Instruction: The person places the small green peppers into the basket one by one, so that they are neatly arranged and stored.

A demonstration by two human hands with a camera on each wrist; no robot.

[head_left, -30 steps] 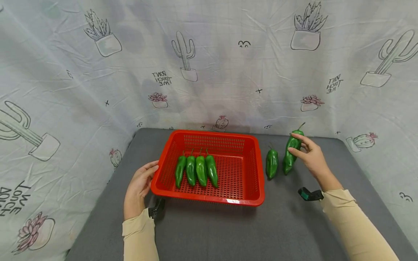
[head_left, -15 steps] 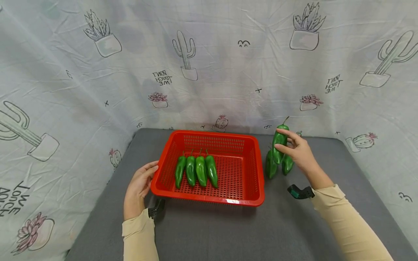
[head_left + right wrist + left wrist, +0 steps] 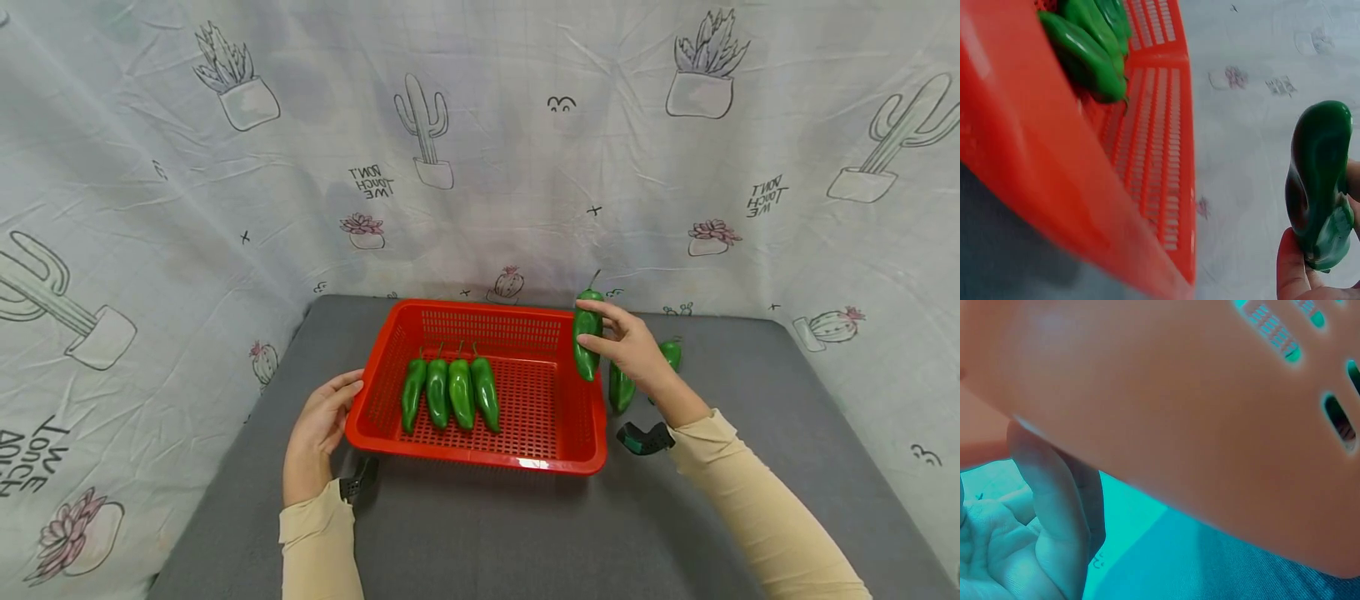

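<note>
My right hand [image 3: 632,348] pinches a glossy green chili pepper [image 3: 587,335] between thumb and fingers, stem up, over the right rim of the red plastic basket [image 3: 480,457]. The right wrist view shows this pepper [image 3: 1319,169] from its tip, apart from the basket wall. At the left end, my left hand [image 3: 322,417] holds the basket's rim, its bent fingers [image 3: 1054,500] against the edge in the left wrist view. Inside the basket, several green peppers [image 3: 461,394] lie in a row on the left half, stems away from me.
Two more green peppers lie on the grey table [image 3: 480,542] right of the basket, one pepper [image 3: 621,390] near its wall and another pepper [image 3: 671,353] partly behind my right hand. A white cactus-print cloth [image 3: 495,167] hangs around the table's back and sides.
My right hand has lifted the pepper from the table and carried it left to the basket's right rim. The left hand and basket have stayed in place.
</note>
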